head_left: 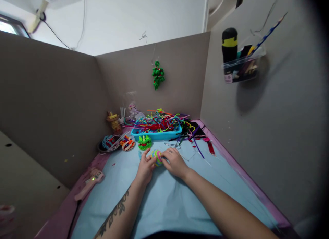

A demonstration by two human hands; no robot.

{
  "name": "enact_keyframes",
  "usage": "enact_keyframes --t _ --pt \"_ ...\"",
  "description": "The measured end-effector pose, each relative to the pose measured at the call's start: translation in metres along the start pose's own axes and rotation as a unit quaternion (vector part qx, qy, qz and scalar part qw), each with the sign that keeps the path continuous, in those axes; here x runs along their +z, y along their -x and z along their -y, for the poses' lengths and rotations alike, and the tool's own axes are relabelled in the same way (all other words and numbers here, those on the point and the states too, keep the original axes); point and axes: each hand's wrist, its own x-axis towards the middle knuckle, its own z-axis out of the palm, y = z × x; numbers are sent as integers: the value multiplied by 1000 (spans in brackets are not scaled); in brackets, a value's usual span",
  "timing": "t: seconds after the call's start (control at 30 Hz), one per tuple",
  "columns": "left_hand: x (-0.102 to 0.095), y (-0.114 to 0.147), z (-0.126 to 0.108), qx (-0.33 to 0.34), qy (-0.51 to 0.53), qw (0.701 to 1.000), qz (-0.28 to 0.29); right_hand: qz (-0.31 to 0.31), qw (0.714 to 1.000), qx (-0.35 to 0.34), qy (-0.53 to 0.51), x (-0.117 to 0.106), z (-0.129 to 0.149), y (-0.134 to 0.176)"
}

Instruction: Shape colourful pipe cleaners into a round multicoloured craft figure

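Between my hands is a small rounded piece wound from pipe cleaners (157,157), striped yellow, pink, green and blue. My left hand (147,165) grips its left side with thumb and fingers. From the right, my right hand (175,161) has its fingers closed on the piece's edge; the fingertips are partly hidden. Just beyond my left hand sits a green pipe-cleaner figure (145,143) with eyes and small horns. A pair of scissors (175,145) lies behind my right hand.
A blue tray (156,135) heaped with coloured pipe cleaners stands at the back. Orange-and-white pipe-cleaner work (128,143) and a dark bowl (101,148) are at left. A pink glue gun (89,184) lies on the left edge. Grey panels (180,74) enclose the table.
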Motion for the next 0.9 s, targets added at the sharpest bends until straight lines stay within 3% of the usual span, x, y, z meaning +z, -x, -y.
enact_keyframes --t 0.53,0.9 --pt "0 0 2 13 -23 999 18 -36 999 7 -6 -1 1 0" --pt "-1 -1 0 -20 10 1000 16 -36 999 7 1 0 2 0"
